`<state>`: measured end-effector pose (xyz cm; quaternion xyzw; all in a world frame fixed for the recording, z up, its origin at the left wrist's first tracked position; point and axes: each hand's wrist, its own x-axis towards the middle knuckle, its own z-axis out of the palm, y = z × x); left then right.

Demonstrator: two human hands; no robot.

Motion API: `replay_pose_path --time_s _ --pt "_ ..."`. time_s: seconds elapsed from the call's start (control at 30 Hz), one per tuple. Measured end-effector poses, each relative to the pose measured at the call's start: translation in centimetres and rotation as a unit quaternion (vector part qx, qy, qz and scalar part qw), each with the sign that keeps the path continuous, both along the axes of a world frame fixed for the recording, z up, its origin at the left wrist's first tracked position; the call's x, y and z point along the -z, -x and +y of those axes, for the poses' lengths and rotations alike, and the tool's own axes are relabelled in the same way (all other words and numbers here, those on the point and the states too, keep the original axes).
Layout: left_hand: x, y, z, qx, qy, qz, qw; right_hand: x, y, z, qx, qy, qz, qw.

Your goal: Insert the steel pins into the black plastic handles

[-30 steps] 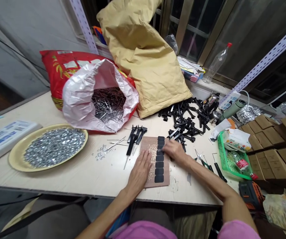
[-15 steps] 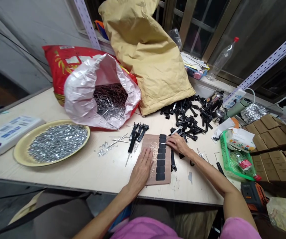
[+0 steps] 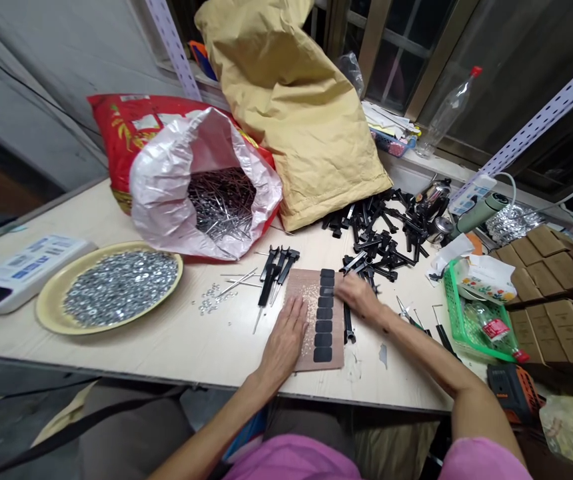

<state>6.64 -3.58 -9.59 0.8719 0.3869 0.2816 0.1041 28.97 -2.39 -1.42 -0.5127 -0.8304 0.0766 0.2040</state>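
Brown board [image 3: 337, 333]: flat on the pale table [image 3: 166, 363], near the front edge.
Black pads [image 3: 324, 326]: rounded rectangles, one column down the board's right half.
Pale specks [image 3: 310, 292]: scattered on the board, left of the column.
Left hand [image 3: 285, 333]: laid over the board's left edge, fingers straight, close together.
Right hand [image 3: 358, 295]: at the board's upper right edge, fingers bent toward the pads; tips too blurred, cannot tell whether closed on anything.
Black part [image 3: 349, 325]: lengthwise, just beside the board's right edge.
Black-handled tools [image 3: 266, 287]: grouped just left of the board, thin metal shafts toward the front.
Loose rods [image 3: 239, 283] and small shiny pieces [image 3: 210, 300]: farther left of the board.
Yellow dish [image 3: 46, 317]: well left of the board, heaped with metal washers [image 3: 121, 287].
Red bag [image 3: 111, 133]: behind and left of the board, mouth open, metal rods inside.
Tan sack [image 3: 316, 127]: behind the board.
Heap of black parts [image 3: 384, 248]: behind and right of the board.
Green basket [image 3: 452, 317]: well right of the board.
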Motion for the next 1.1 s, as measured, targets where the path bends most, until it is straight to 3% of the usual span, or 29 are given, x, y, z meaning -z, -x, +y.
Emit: replay_pose_path --time_s 0.1,0.17,0.8,0.97,1.03,1.1 --pt "0.1 0.0 0.0 -0.001 0.004 -0.003 1.0 0.3 1.0 -1.3 -0.105 0.02 -0.012 0.994" --pt "0.1 -0.1 0.0 -0.003 -0.001 -0.003 1.0 0.5 1.5 -1.9 -0.127 0.024 -0.021 0.991" --pt "-0.2 -0.2 0.5 0.002 0.029 -0.006 1.0 0.1 2.5 -2.4 -0.045 0.032 -0.051 0.997" --pt "-0.3 -0.1 0.7 0.014 0.042 -0.012 0.999 -2.6 2.3 -3.3 -0.013 0.08 -0.046 0.996" --pt "-0.4 0.1 0.7 0.02 0.049 -0.021 0.998 -4.7 1.0 -5.9 0.013 0.143 -0.051 0.988" --pt "-0.5 0.3 0.6 0.028 0.055 -0.033 0.998 -7.2 -0.9 -10.4 0.042 0.252 -0.066 0.965"
